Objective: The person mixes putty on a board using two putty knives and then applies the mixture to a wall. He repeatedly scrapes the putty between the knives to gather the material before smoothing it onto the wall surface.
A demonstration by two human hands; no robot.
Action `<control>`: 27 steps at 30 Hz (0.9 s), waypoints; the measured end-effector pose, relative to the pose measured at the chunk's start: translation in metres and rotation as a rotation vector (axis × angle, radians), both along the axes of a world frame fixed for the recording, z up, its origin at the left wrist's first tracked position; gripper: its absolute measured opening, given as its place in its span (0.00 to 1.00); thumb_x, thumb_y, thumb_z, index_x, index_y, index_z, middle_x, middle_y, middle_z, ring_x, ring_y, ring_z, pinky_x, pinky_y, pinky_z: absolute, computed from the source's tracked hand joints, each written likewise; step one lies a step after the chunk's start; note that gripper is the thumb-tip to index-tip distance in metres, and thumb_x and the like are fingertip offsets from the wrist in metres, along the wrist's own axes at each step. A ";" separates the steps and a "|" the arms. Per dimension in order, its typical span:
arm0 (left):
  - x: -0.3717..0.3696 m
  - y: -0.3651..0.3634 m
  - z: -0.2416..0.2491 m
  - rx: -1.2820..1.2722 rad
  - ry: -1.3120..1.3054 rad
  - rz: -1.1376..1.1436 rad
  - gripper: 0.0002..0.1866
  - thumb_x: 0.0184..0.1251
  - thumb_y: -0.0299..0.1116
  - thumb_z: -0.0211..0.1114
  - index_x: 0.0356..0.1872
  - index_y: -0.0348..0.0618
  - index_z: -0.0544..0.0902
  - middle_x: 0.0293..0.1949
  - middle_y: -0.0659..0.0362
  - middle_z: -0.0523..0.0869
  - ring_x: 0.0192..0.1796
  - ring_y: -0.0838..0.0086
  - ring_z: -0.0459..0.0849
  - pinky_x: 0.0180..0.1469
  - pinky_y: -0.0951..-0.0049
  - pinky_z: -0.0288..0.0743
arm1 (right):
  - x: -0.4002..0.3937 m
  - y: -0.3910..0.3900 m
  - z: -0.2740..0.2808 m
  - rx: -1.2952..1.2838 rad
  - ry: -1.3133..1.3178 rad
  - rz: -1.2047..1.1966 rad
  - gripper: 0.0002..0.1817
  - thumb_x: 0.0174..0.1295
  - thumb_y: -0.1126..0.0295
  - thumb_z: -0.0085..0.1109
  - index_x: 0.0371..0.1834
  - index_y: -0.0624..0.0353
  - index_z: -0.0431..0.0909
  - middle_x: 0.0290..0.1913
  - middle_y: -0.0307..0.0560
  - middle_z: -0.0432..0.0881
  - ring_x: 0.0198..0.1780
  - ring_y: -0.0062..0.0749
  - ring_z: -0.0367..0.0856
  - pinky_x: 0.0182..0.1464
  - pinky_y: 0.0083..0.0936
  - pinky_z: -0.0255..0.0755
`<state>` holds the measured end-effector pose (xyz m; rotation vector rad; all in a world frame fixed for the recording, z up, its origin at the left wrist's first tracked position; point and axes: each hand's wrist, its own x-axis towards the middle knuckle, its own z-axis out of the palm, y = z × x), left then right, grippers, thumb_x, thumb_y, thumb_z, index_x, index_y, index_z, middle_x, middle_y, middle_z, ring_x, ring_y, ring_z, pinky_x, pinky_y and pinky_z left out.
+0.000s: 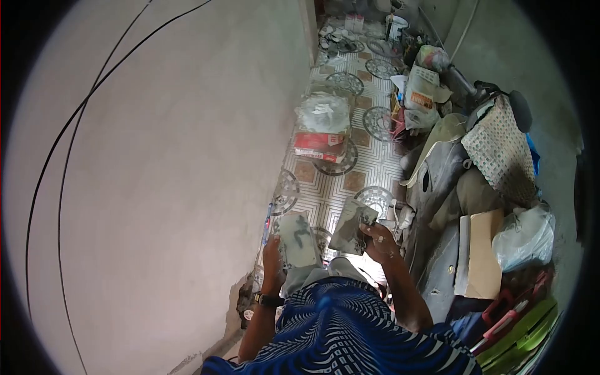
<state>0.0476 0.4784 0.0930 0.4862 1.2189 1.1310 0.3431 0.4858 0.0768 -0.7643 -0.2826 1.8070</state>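
Two flat greyish rectangular pieces are held in front of the blue patterned shirt, above the tiled floor. My left hand [273,262] is wrapped round the left edge of one upright, pale piece [298,240] with dark smudges on its face. On the other side, my right hand [379,242] grips the lower right edge of a second, tilted piece [351,225], its fingers dusted with pale material. A small gap separates the two pieces. A dark watch is on the left wrist.
A red and white box [320,147] topped by a whitish plastic bag [323,112] stands on the tiled floor ahead. Along the right lie a patterned cloth [502,147], cardboard [484,253] and a clear bag [526,234]. A plain wall [169,156] with hanging black cables borders the left.
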 end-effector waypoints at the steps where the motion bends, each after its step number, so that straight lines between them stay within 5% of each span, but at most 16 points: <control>1: 0.007 0.010 -0.003 -0.007 0.007 -0.026 0.17 0.77 0.42 0.50 0.52 0.39 0.78 0.42 0.61 0.81 0.43 0.78 0.80 0.47 0.74 0.75 | 0.005 0.003 0.000 -0.015 -0.007 -0.003 0.19 0.65 0.73 0.61 0.57 0.68 0.72 0.52 0.46 0.80 0.54 0.37 0.80 0.59 0.37 0.74; 4: 0.024 0.047 -0.012 -0.020 0.029 -0.101 0.18 0.77 0.41 0.49 0.54 0.38 0.77 0.44 0.60 0.82 0.45 0.76 0.81 0.48 0.73 0.76 | 0.016 0.018 0.013 -0.102 -0.251 -0.050 0.19 0.65 0.69 0.62 0.56 0.67 0.74 0.49 0.47 0.82 0.49 0.36 0.81 0.55 0.33 0.75; 8: 0.047 0.119 -0.018 -0.025 0.029 -0.189 0.20 0.78 0.40 0.47 0.57 0.36 0.77 0.48 0.58 0.83 0.48 0.74 0.83 0.51 0.72 0.77 | 0.038 0.066 -0.020 -0.101 -0.135 -0.166 0.19 0.66 0.72 0.60 0.57 0.70 0.73 0.52 0.49 0.81 0.51 0.37 0.81 0.57 0.35 0.74; 10: 0.053 0.164 -0.031 -0.023 0.072 -0.227 0.20 0.79 0.40 0.47 0.56 0.36 0.77 0.49 0.58 0.83 0.48 0.75 0.83 0.51 0.72 0.77 | 0.048 0.097 -0.043 -0.096 -0.464 -0.166 0.15 0.68 0.68 0.59 0.51 0.69 0.78 0.43 0.46 0.85 0.45 0.26 0.81 0.51 0.25 0.72; 13: 0.071 0.241 -0.049 0.088 0.209 -0.283 0.17 0.80 0.41 0.47 0.51 0.38 0.78 0.44 0.61 0.81 0.44 0.78 0.76 0.50 0.72 0.72 | 0.072 0.159 -0.041 -0.096 -0.864 -0.023 0.17 0.67 0.69 0.58 0.53 0.70 0.75 0.46 0.50 0.83 0.48 0.36 0.82 0.53 0.32 0.72; 18: 0.090 0.340 -0.059 0.019 0.138 -0.223 0.17 0.80 0.42 0.47 0.48 0.38 0.78 0.43 0.62 0.79 0.44 0.80 0.74 0.50 0.72 0.70 | 0.098 0.272 -0.008 -0.213 -1.334 0.285 0.17 0.67 0.61 0.56 0.38 0.69 0.78 0.32 0.59 0.82 0.35 0.45 0.83 0.39 0.38 0.72; 19: 0.105 0.359 -0.027 -0.015 0.023 -0.195 0.16 0.80 0.40 0.47 0.50 0.38 0.77 0.44 0.62 0.79 0.45 0.80 0.74 0.51 0.74 0.70 | 0.099 0.288 -0.014 -0.074 -1.481 0.209 0.17 0.65 0.61 0.55 0.37 0.69 0.76 0.31 0.65 0.81 0.36 0.60 0.82 0.37 0.45 0.72; 22: 0.111 0.398 -0.037 -0.030 0.066 -0.234 0.17 0.80 0.39 0.46 0.51 0.37 0.76 0.44 0.62 0.79 0.46 0.80 0.75 0.52 0.75 0.71 | 0.106 0.327 -0.007 0.098 -1.490 0.004 0.14 0.66 0.71 0.50 0.49 0.68 0.75 0.44 0.66 0.81 0.47 0.62 0.80 0.51 0.45 0.73; 27: 0.130 0.439 -0.043 -0.018 0.094 -0.218 0.19 0.80 0.40 0.47 0.55 0.36 0.76 0.45 0.61 0.80 0.46 0.79 0.76 0.51 0.74 0.72 | 0.123 0.368 -0.028 0.409 -1.700 -0.015 0.15 0.62 0.81 0.51 0.53 0.65 0.75 0.49 0.60 0.79 0.51 0.56 0.78 0.53 0.40 0.72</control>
